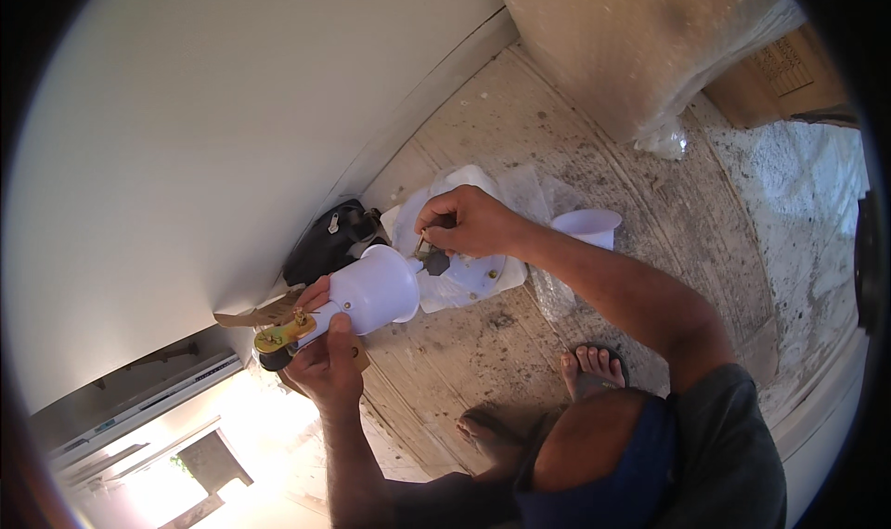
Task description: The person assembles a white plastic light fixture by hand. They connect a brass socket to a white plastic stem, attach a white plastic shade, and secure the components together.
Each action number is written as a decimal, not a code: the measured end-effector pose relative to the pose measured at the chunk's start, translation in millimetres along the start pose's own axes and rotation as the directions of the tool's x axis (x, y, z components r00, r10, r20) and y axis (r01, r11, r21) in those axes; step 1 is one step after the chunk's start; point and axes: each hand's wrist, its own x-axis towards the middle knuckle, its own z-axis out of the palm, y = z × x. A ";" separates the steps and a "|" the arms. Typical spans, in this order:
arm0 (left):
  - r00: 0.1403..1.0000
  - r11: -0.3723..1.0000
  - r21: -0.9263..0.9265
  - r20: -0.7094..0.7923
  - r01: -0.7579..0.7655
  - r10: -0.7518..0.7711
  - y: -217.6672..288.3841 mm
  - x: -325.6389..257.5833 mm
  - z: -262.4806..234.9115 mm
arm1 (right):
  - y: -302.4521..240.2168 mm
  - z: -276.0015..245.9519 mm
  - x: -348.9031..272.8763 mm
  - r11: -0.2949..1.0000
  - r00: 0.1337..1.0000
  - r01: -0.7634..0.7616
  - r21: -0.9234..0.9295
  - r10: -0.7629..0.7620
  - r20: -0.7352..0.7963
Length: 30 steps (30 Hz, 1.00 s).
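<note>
My left hand (336,367) is closed round the narrow neck of a white cup-shaped light fitting (376,288), its wide mouth facing right. At the fitting's other end sits a yellow metal bracket (283,332) with small screws, beside a black round part (275,357). My right hand (469,221) is just past the wide mouth, with thumb and fingers pinched on a small metal piece. Below those fingertips shows a dark grey angular piece (434,262); whether it joins the pinched piece I cannot tell. Under the right hand lies white packing (464,292) with small brass-coloured parts on it.
A black bag (325,241) lies against the white wall (232,139). Another white cup (587,225) stands behind my right forearm. Clear plastic wrap (555,297) is on the stained floor (613,148). Large wrapped goods (640,46) and a cardboard box (784,74) stand at the far right.
</note>
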 end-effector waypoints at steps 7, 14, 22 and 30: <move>0.997 0.999 -0.006 -0.052 0.049 -0.049 3.5 4.8 4.4 | 9.2 0.3 4.7 0.993 0.993 0.088 -0.081 -0.093 -0.066; 0.996 0.992 -0.125 0.087 0.023 -0.012 -1.8 12.5 -1.6 | 8.2 -4.6 7.5 0.984 0.970 0.175 -0.005 -0.174 -0.170; 0.953 0.982 -0.164 0.271 -0.093 0.135 -6.9 21.4 -9.2 | 0.7 2.3 -1.8 0.807 0.929 0.363 -0.466 -0.349 0.119; 0.967 0.983 -0.133 0.204 -0.128 0.154 -9.6 12.7 -4.7 | 12.4 11.3 5.4 0.756 0.905 0.424 -0.498 -0.338 0.257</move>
